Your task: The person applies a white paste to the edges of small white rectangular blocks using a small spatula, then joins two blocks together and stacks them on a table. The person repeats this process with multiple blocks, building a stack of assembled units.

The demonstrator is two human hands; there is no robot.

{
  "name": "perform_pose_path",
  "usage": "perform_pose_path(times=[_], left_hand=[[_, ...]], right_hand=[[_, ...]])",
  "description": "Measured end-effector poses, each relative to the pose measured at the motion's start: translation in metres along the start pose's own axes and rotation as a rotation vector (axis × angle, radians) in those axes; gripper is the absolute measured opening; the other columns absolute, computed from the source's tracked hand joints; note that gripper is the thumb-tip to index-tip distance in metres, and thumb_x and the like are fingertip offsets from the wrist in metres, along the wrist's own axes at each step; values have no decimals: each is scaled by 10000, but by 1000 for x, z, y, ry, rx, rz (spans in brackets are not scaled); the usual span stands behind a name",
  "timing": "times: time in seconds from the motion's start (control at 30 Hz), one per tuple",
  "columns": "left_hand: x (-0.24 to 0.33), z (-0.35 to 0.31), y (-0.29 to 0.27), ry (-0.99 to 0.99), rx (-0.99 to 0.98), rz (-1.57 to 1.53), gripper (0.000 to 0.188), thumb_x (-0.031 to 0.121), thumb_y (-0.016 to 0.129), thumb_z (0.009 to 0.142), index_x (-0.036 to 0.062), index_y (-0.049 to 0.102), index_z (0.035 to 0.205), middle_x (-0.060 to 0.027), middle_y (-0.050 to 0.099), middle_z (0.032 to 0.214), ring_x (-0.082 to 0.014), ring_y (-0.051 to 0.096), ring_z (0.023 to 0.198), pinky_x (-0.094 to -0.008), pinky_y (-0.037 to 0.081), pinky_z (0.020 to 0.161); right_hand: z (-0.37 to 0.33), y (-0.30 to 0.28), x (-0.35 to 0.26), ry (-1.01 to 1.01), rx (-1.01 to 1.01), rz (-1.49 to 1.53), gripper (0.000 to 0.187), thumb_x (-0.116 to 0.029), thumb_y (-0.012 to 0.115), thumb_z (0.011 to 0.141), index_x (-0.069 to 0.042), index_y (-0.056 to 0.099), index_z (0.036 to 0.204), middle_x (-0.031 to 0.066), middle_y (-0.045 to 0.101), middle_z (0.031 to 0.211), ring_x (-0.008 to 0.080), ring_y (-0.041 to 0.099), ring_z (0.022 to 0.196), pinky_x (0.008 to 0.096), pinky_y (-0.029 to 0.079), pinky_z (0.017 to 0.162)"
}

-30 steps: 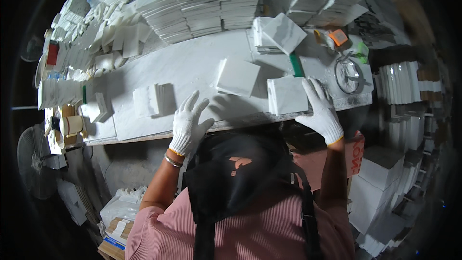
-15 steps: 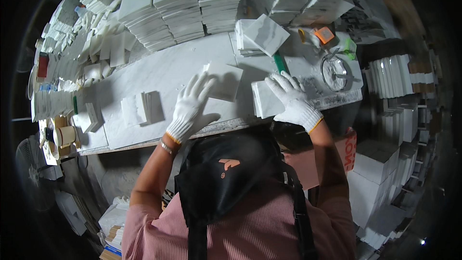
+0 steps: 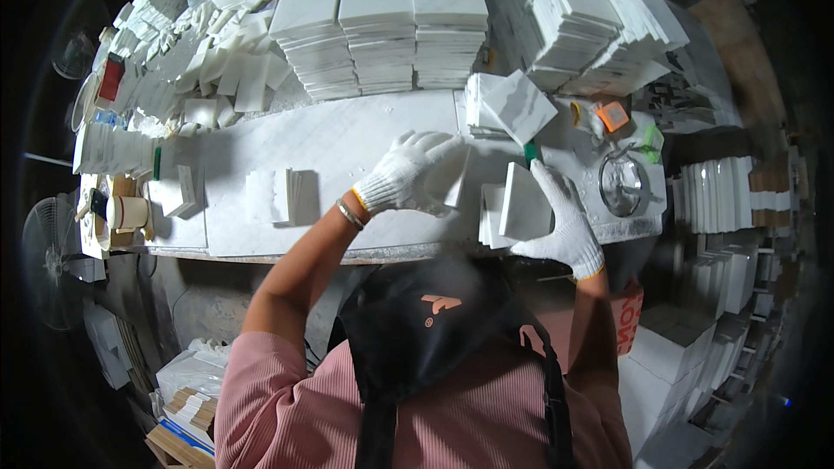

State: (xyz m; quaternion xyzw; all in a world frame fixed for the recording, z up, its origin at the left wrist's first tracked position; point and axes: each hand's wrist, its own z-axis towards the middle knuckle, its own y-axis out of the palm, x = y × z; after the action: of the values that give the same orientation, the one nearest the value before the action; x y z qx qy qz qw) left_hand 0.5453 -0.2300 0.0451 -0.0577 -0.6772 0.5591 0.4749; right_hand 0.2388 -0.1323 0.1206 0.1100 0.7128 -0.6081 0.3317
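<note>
Both my hands wear white knit gloves with yellow cuffs. My left hand [image 3: 410,175] grips a white marble tile [image 3: 457,181], tilted and mostly hidden behind the fingers. Thumb and fingers of my right hand [image 3: 563,219] span another grey-veined marble tile [image 3: 525,201], leaning at the front of the bench. Beside that tile, on its left, stands a further white tile [image 3: 491,215]. A green strip [image 3: 531,153] lies just beyond my right fingertips. Farther left on the bench, a few tiles [image 3: 269,196] stand together on edge.
Tall stacks of marble tiles [image 3: 375,30] line the back of the bench [image 3: 347,122]. A small stack topped by a skewed tile [image 3: 519,106] stands back right, near an orange block [image 3: 612,116] and a round clear dish [image 3: 622,184]. Offcuts [image 3: 248,78] crowd the far left.
My left hand has turned inward and moved right, tilting its tile up off the bench. My right hand has moved lower and closed around a tile, which now leans apart from its neighbour.
</note>
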Motion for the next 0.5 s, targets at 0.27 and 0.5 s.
perform_pose_path(times=[0.27, 0.5], left_hand=[[21, -27, 39, -507, 275, -2265, 845, 715, 487, 954, 100, 416, 1529, -149, 484, 1516, -325, 479, 1388, -544, 397, 1148], [42, -38, 30, -310, 234, -2319, 834, 732, 395, 976, 106, 396, 1527, -132, 466, 1529, -293, 473, 1400, -473, 368, 1195]], right_hand=[[48, 20, -59, -211, 178, 90, 1215, -362, 978, 504, -122, 411, 1551, 222, 475, 1465, 436, 439, 1364, 521, 388, 1135], [83, 56, -80, -317, 51, -239, 1133, -504, 894, 587, -148, 412, 1549, 159, 467, 1413, 352, 460, 1319, 515, 351, 1126]])
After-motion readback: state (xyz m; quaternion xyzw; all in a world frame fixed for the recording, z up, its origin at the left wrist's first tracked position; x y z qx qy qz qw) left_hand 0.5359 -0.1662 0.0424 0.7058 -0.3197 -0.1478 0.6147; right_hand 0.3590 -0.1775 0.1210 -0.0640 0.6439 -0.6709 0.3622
